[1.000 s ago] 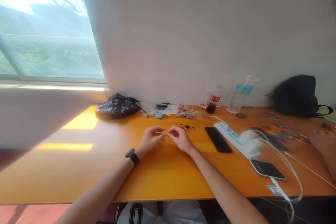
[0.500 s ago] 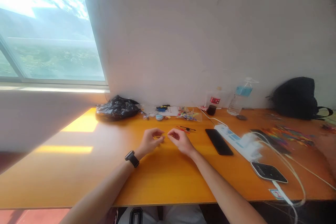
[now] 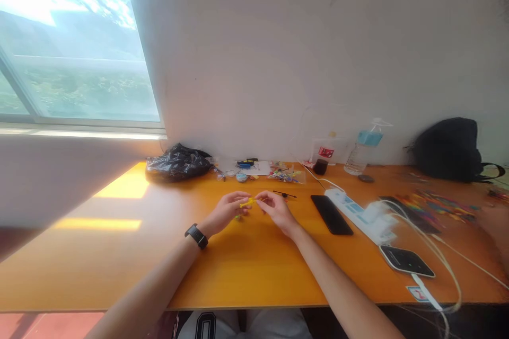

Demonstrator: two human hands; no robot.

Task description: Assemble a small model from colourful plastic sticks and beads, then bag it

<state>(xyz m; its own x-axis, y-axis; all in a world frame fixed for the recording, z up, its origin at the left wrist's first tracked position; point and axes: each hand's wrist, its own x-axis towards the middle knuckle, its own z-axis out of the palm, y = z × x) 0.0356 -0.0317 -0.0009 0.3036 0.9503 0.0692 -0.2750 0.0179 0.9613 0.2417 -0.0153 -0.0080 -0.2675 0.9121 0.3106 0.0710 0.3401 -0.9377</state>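
**A small yellow plastic stick (image 3: 247, 202) pinched at both ends**

The left hand (image 3: 226, 211) and the right hand (image 3: 277, 208) meet over the orange wooden table (image 3: 254, 270), each with fingertips closed on one end of the stick, just above the surface.

Both bare forearms enter from the lower edge and converge at frame centre. Left hand (image 3: 227, 208) and right hand (image 3: 277, 207) sit almost fingertip to fingertip, fingers curled in a pinch, palms turned inward, wrists low.
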